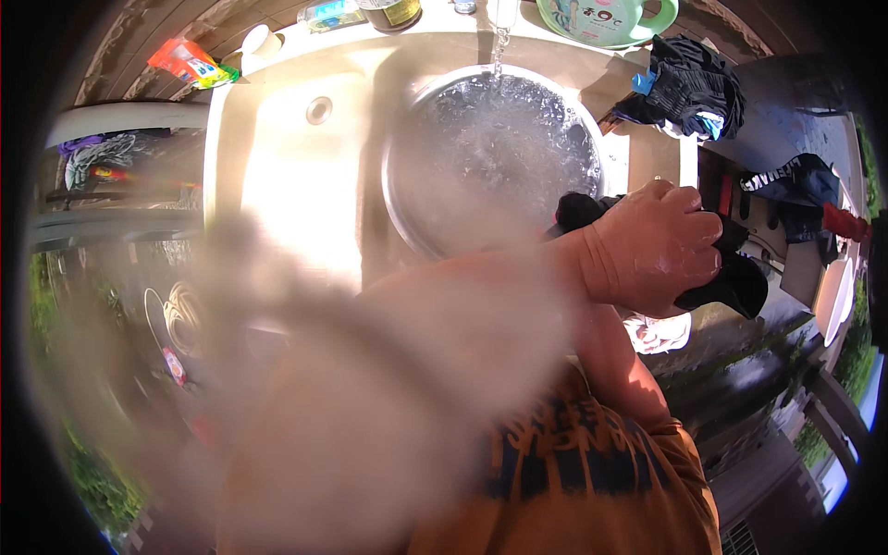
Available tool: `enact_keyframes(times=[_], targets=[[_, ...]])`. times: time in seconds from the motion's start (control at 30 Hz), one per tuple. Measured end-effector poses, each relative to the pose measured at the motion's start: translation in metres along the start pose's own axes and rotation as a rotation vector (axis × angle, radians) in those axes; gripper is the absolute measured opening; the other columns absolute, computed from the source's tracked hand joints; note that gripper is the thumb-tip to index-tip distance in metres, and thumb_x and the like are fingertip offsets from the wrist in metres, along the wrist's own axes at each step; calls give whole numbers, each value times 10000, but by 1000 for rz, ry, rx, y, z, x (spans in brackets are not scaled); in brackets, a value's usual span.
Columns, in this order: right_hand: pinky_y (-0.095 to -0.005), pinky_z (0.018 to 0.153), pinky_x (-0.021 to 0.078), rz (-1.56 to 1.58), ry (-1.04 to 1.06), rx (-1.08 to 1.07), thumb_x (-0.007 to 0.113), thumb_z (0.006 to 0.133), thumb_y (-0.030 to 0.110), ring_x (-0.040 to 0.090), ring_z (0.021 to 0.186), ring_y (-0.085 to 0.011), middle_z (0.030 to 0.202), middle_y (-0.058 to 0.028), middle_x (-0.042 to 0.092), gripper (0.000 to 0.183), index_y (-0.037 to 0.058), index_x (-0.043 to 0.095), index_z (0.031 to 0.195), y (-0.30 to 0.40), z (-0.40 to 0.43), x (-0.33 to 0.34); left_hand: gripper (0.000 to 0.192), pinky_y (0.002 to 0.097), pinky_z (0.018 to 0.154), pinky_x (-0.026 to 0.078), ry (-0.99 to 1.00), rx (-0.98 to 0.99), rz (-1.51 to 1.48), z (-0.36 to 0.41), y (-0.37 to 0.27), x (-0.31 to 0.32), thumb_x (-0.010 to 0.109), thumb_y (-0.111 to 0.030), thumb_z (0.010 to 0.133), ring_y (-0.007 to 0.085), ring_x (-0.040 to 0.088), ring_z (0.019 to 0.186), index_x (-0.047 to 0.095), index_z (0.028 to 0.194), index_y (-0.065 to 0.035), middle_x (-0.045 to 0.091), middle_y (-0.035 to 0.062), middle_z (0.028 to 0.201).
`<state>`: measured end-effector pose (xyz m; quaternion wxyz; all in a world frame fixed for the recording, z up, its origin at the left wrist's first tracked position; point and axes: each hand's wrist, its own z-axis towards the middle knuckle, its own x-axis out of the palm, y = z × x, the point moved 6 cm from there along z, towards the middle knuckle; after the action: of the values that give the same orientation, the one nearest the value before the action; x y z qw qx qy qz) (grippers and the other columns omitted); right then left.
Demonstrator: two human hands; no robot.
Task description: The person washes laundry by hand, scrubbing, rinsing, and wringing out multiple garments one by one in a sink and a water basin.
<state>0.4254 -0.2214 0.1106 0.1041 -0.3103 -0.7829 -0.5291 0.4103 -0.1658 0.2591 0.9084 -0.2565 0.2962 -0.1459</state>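
My left hand [652, 250] is wet and closed around a black cloth [735, 281] at the right side of the sink. More dark cloth [579, 210] shows on the other side of the wrist, by the rim of a round metal basin [388, 187]. The left forearm crosses in front of me, blurred close to the camera. My right forearm rises from the lower right and passes behind the left wrist, which hides the right hand. Water [499, 52] runs from above into the basin, where the surface is bubbling.
The basin stands in a pale sink [298, 173] with a drain [319, 109]. A green detergent jug [603, 24], a bottle [392, 12] and an orange packet [187, 61] line the back. Dark clothes [694, 90] lie at the right corner. Coiled hose [182, 319] lies lower left.
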Motion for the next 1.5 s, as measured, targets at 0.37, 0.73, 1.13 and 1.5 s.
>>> enact_keyframes(times=[0.37,0.73,1.13,1.5], targets=[[-354,868,476,561,-126,56,535,831,105,583,946,-219,1001,-103,574,327,29,481,1144,17,9,-33,187,409,725,490,-197,-171,-121,-32,10,-44,686,-110,555,319,550,798,567,691,-63,552,107,850],[-399,837,459,-946,6,-779,736,612,124,585,948,-335,1050,-169,558,692,0,394,1200,112,-28,17,281,355,816,481,-234,-1329,-992,-95,104,22,525,-211,876,202,602,899,565,1076,-18,612,94,982],[-331,951,358,-361,-904,-487,644,797,278,430,1154,-196,1232,-139,460,792,-17,208,1390,200,47,-195,448,510,996,354,-256,-1516,-1448,-20,180,161,399,-383,948,307,496,1144,419,1265,-68,512,129,1242],[-374,1058,286,-1231,-499,-411,571,820,351,369,1260,-371,1321,-271,410,706,-14,309,1364,178,90,-225,567,472,954,411,-226,-1294,-1039,-57,233,212,413,-507,914,271,496,1132,381,1282,-77,463,135,1258]])
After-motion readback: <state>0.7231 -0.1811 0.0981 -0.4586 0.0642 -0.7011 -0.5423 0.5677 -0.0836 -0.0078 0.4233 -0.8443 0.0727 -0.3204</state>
